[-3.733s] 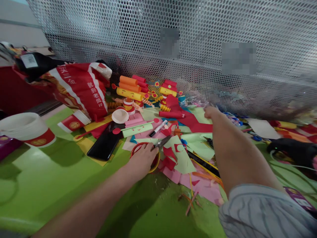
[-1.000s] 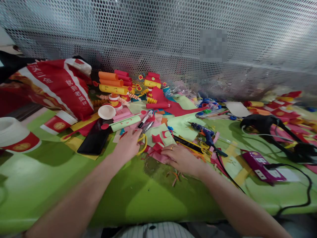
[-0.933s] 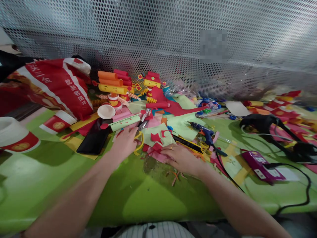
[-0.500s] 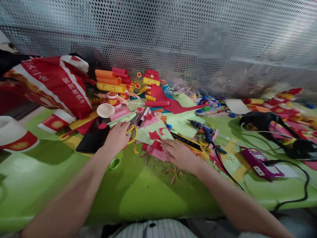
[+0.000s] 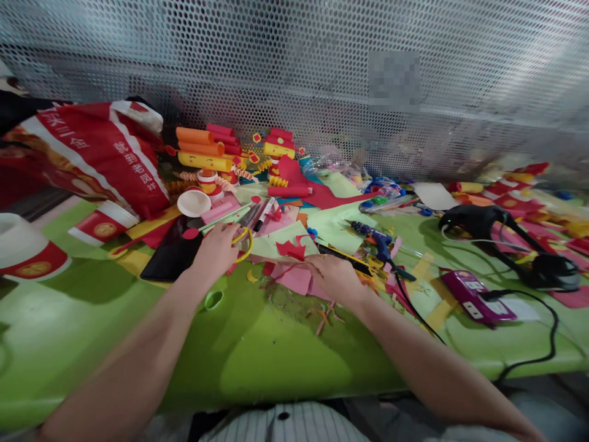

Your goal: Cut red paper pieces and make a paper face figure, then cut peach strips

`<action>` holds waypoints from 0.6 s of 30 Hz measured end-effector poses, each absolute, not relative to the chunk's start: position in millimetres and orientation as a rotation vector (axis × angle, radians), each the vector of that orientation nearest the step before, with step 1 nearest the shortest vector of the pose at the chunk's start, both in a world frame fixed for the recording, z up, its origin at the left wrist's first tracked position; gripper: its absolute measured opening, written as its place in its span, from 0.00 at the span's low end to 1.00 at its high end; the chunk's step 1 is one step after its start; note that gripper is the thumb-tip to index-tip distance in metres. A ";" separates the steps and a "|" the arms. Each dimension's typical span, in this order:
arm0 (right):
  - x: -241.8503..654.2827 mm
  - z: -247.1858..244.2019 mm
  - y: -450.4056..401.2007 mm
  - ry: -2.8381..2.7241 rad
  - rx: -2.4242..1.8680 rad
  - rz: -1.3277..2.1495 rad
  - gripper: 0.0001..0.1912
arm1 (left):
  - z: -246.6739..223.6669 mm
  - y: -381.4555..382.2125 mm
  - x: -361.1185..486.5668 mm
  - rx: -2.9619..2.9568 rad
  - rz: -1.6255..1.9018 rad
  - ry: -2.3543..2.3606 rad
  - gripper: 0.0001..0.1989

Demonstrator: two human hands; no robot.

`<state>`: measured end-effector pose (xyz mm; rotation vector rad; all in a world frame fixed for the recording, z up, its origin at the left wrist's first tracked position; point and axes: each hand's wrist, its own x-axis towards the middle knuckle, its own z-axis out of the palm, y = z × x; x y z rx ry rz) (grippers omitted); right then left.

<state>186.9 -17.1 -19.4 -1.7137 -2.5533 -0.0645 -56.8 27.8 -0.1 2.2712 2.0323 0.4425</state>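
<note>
My left hand (image 5: 215, 253) lies over the near side of a pair of scissors (image 5: 249, 240) with yellow handle loops, its fingers curled at the upper loop. The scissors' blades point away from me. Farther right, my right hand (image 5: 335, 275) pinches the near edge of a light green paper sheet (image 5: 269, 243). On that sheet rests a torn red paper scrap (image 5: 291, 249). Pink paper pieces (image 5: 294, 277) lie under its near edge, beside my right fingertips. A marker (image 5: 264, 213) sits just past the scissors, and a black tablet-like slab (image 5: 172, 250) lies left of my left hand.
A blue glue gun (image 5: 375, 238) with a black cord lies right of my right hand. Beyond are a purple power strip (image 5: 476, 298) and a black strapped device (image 5: 483, 224). Paper-cup figures (image 5: 207, 162), paper cups (image 5: 103, 222) and a red bag (image 5: 101, 153) stand at the back left.
My right hand's fingers have drawn together at the green sheet's edge, and the sheet with its red scraps has shifted slightly. My left hand stays by the scissors. The view has turned slightly.
</note>
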 end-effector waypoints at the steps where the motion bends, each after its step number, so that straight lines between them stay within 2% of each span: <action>1: 186.7 -20.2 -16.5 -2.532 -1.737 -0.090 0.15 | 0.5 28.0 -56.4 2.250 0.455 2.030 0.24; 8: 178.6 -17.2 -9.6 -2.644 -1.695 -0.255 0.15 | 4.3 24.5 -52.1 2.250 0.657 1.946 0.22; 18: 145.4 2.9 49.9 -2.805 -1.565 -0.312 0.15 | -1.0 22.1 -48.7 2.353 0.594 1.804 0.23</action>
